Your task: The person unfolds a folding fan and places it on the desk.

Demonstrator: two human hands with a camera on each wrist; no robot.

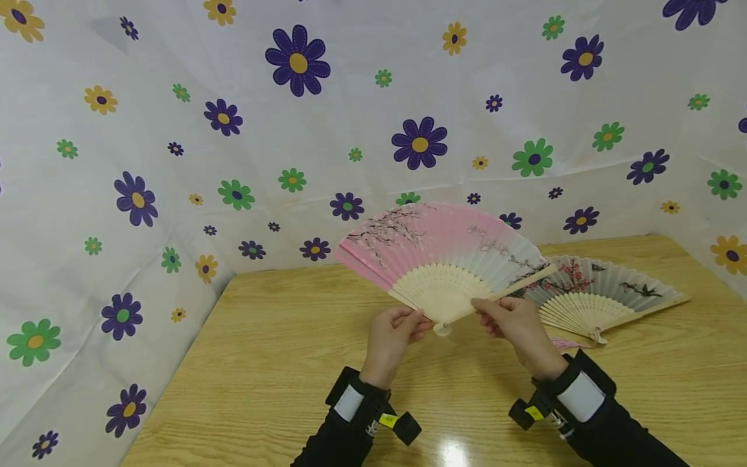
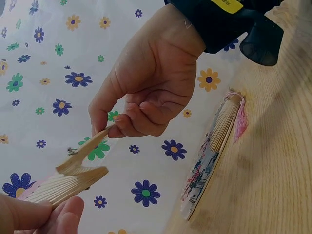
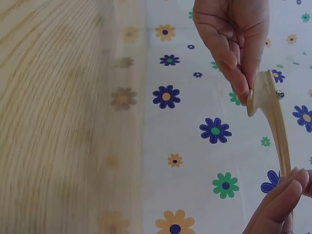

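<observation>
A pink-and-white folding fan (image 1: 449, 237) with dark branches and blossoms is spread wide above the table, ribs toward the person. My left hand (image 1: 392, 338) pinches its left edge stick near the pivot, thumb in front. On the other side, my right hand (image 1: 521, 329) grips the right guard stick between thumb and fingers. The left wrist view shows the pale ribs (image 2: 68, 187) by the left thumb, and the right fingertips on a guard stick. In the right wrist view the fan's pivot end (image 3: 265, 92) appears edge-on between both hands.
A second open fan (image 1: 583, 305), greyish white with red blossoms and a dark bird, lies on the wooden table (image 1: 280, 363) behind the right hand. Its pink tassel (image 2: 241, 124) trails from the pivot. White flower-printed cloth (image 1: 350, 110) hangs behind and at both sides.
</observation>
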